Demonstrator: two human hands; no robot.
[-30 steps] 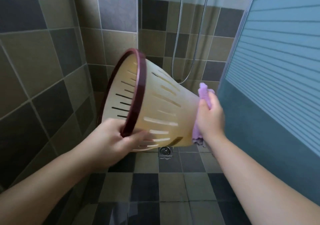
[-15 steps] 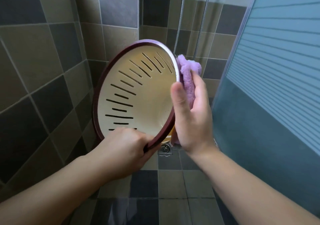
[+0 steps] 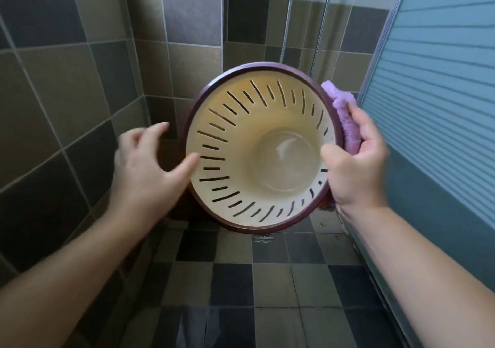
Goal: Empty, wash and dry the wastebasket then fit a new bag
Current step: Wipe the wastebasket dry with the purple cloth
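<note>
The wastebasket (image 3: 263, 146) hung mid-air over the shower floor, mouth facing me. My right hand (image 3: 356, 165) pinched its rim at 3 o'clock through the purple cloth (image 3: 345, 114), probably for drying. My left hand (image 3: 150, 160), fingers spread, hovered at 9 o'clock.

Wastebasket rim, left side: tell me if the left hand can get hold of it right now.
Probably yes. The left hand is open beside the wastebasket, thumb near its dark rim, with nothing between them. The right hand grips the opposite side with the purple cloth.
</note>
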